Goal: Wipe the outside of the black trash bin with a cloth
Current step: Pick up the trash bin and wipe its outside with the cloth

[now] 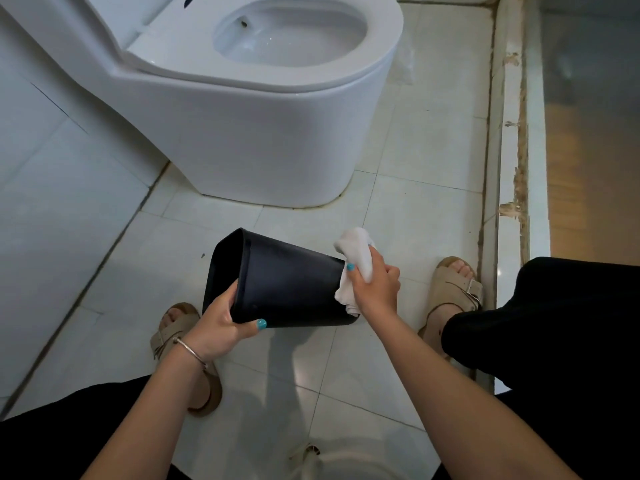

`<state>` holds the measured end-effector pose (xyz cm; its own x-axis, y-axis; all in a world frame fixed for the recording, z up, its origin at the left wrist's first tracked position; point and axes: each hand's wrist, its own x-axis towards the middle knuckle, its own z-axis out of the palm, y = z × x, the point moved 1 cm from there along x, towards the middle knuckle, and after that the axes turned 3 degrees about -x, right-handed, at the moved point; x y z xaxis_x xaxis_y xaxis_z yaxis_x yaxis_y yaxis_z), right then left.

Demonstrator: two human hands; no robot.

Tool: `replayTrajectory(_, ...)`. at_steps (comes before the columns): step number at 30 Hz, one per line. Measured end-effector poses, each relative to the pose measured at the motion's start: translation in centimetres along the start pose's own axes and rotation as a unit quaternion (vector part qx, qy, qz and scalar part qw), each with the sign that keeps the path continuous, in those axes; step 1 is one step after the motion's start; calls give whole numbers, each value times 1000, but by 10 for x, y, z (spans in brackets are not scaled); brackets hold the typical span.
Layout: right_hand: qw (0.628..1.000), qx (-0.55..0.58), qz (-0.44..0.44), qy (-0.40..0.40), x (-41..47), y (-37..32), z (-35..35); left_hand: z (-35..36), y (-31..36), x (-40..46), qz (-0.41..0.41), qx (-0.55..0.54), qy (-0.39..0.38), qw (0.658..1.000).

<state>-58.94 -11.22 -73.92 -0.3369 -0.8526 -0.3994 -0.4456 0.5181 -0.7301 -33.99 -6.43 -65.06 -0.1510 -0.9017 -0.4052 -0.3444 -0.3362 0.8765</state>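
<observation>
head view: black trash bin (287,282) held on its side above the tiled floor (398,195), in front of the toilet (242,126).
gripped at the open rim by the left hand (221,323), thumb curled onto the outer wall; white cloth (356,268) bunched in the closed fingers of the right hand (375,285) and pressed against the bin's base end. tan sandals (453,292) planted on either side below.

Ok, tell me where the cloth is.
In the head view, the white cloth is right of centre, gripped by the right hand against the black trash bin's bottom end.
</observation>
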Motion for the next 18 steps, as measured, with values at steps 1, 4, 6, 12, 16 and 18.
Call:
replayTrajectory(1, 1000, -8, -2, 3, 0, 0, 0, 0, -1, -2, -3, 16, 4, 1000)
replayTrajectory(4, 999, -33, -14, 9, 0, 0, -1, 2, 0, -6, 1, 74, -1, 997)
replayTrajectory(6, 999, -33, -11, 10, -1, 1, -1, 1, 1, -7, 3, 99, -22, 995)
replayTrajectory(12, 998, -50, -22, 19, -7, -3, 4, -6, 22, -6, 11, 47, 32, 998)
replayTrajectory(16, 998, -58, -30, 9, -12, -4, 6, 4, 32, -1, 2, 121, 165, 979)
replayTrajectory(18, 998, -56, -31, 7, -14, -4, 7, 10, 38, 1, -12, 152, 208, 966)
